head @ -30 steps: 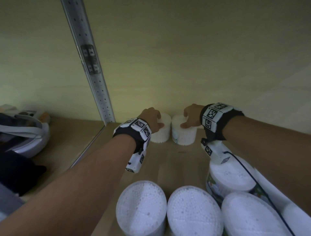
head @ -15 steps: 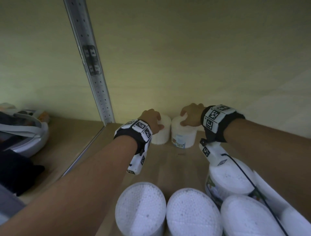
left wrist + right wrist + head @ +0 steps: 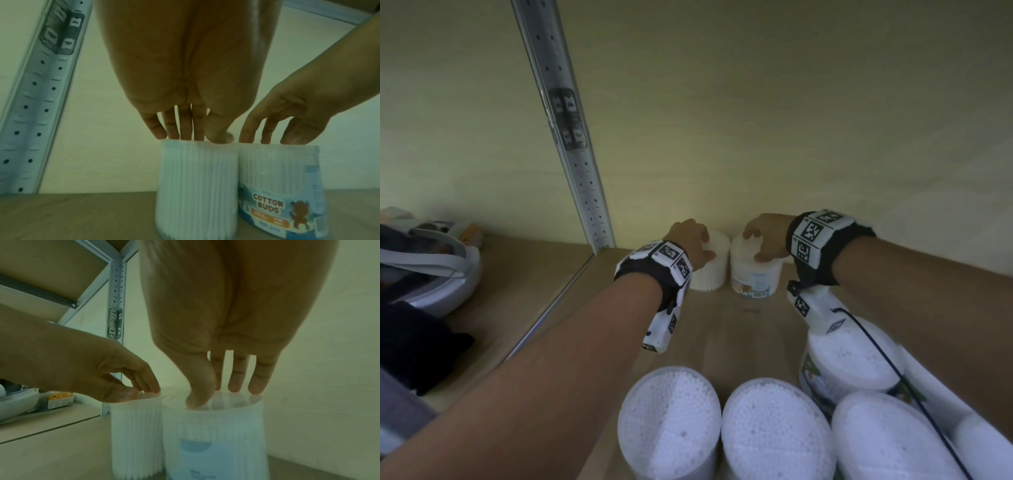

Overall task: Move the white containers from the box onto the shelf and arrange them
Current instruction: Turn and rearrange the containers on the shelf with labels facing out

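Note:
Two white cotton-bud containers stand side by side, touching, at the back of the wooden shelf (image 3: 736, 329). My left hand (image 3: 690, 240) is above the left container (image 3: 710, 274), fingertips and thumb resting on its lid. The left wrist view shows these straight fingers (image 3: 186, 129) ending at the top of that container (image 3: 195, 186). My right hand (image 3: 767, 236) rests its fingertips and thumb on the lid of the right container (image 3: 755, 277), whose label faces me. In the right wrist view my right hand (image 3: 222, 391) touches that lid above the right container (image 3: 216, 434).
Several larger white containers (image 3: 669, 421) crowd the near edge of the view, under my forearms. A perforated metal upright (image 3: 582, 178) borders the bay on the left. Beyond it lie a white and grey bag (image 3: 431, 270) and a dark item (image 3: 414, 346). The wall is close behind.
The right container has shifted slightly, so more of its label shows. My right hand has moved further onto its lid. The left hand has stayed on the left container.

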{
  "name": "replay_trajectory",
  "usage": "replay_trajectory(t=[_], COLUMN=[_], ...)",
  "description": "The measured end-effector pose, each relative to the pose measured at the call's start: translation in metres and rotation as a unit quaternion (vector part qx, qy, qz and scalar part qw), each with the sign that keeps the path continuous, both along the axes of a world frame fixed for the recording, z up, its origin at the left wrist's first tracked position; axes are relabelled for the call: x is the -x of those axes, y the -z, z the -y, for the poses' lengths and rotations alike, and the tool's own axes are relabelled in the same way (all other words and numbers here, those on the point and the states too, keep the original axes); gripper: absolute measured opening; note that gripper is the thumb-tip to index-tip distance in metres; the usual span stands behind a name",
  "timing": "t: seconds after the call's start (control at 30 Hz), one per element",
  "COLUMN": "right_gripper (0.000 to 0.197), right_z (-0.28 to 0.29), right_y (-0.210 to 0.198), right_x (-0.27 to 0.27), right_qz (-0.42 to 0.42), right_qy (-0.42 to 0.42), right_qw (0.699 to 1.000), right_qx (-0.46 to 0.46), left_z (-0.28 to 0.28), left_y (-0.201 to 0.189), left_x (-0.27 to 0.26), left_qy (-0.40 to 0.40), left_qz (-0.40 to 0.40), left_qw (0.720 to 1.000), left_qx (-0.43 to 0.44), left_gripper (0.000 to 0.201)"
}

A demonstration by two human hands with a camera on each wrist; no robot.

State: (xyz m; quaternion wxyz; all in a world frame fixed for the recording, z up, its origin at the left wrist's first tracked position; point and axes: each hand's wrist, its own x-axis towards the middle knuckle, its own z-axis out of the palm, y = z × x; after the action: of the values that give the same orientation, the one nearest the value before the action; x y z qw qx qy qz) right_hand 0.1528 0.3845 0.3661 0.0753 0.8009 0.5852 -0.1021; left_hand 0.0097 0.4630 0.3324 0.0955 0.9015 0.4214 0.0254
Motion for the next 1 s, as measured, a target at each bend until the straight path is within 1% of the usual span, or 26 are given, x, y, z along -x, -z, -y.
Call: replay_trajectory(t=[0.1, 0.2, 0.3, 0.4, 0.6, 0.73, 1.0], right_gripper=[0.056, 0.053, 0.061, 0.064, 0.061, 0.054, 0.052], right_z=[0.0, 0.001, 0.001, 0.001, 0.003, 0.007, 0.011], right_y=[-0.001, 0.0, 0.002, 0.005, 0.001, -0.001, -0.003], right_x=[-0.002, -0.003, -0.003, -0.002, -0.002, -0.004, -0.007], right_qz=[-0.012, -0.015, 0.002, 0.01, 0.016, 0.015, 0.019], right_qy=[-0.014, 0.008, 0.023, 0.009, -0.019, -0.045, -0.058], right_qw=[1.0, 1.0, 0.999, 1.0, 1.0, 0.999, 0.998], right_qx=[0.0, -0.023, -0.025, -0.02, -0.007, -0.011, -0.022], left_z=[0.0, 0.0, 0.0, 0.0, 0.0, 0.0, 0.001], left_y=[0.0, 0.0, 0.0, -0.001, 0.001, 0.001, 0.001], left_x=[0.0, 0.001, 0.0, 0.0, 0.0, 0.0, -0.002], left_qy=[-0.001, 0.0, -0.001, 0.002, 0.001, 0.003, 0.005], left_qz=[-0.002, -0.003, 0.0, 0.002, 0.001, 0.001, -0.003], left_qw=[1.0, 1.0, 1.0, 1.0, 1.0, 1.0, 1.0], left_qx=[-0.003, -0.001, -0.003, -0.008, -0.01, -0.013, -0.013], left_gripper=[0.047, 0.047, 0.046, 0.046, 0.045, 0.046, 0.045])
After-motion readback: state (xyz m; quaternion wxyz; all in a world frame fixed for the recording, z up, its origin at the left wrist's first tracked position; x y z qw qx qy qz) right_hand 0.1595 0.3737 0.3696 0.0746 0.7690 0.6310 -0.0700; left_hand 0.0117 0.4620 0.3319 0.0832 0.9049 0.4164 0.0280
